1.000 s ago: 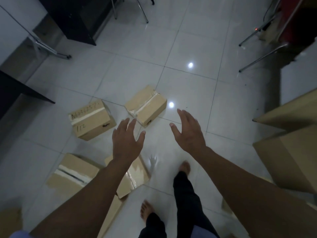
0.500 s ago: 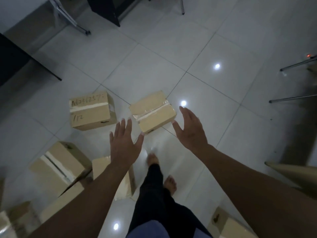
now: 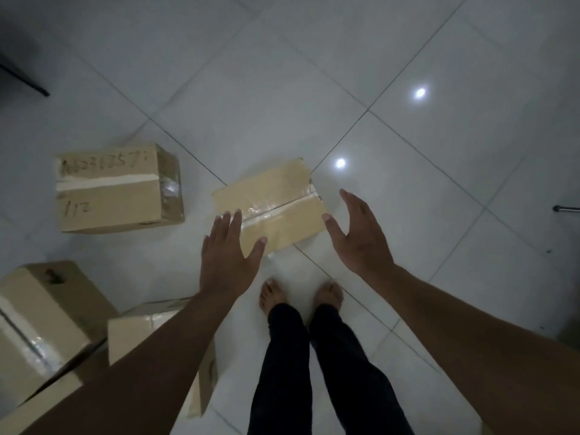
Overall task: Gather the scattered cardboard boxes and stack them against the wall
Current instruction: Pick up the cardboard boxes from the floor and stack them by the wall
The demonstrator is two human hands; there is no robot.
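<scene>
Item 1: white tiled floor (image 3: 282,73), glossy, with two bright light reflections; I see it filling nearly the whole view.

Item 2: large box (image 3: 40,328) at the left edge, tilted, clear tape along its top, cut off by the frame.

Item 3: marked box (image 3: 116,189), upper left, flat on the floor, handwriting and a pale tape strip on top, well apart from my hands.

Item 4: lower box (image 3: 135,337), just beside the large box, mostly hidden under my left forearm.

Item 5: taped box (image 3: 270,205), centre, lying at an angle on the floor just ahead of my bare feet (image 3: 301,295).

Item 6: left hand (image 3: 229,255), fingers straight and spread, grasping nothing, overlapping the taped box's near left corner; I cannot tell whether it touches.

Item 7: right hand (image 3: 361,233), fingers released and extended, holding nothing, just beside that box's right end.

Item 8: dark metal leg tip (image 3: 565,209) at the right edge.
</scene>
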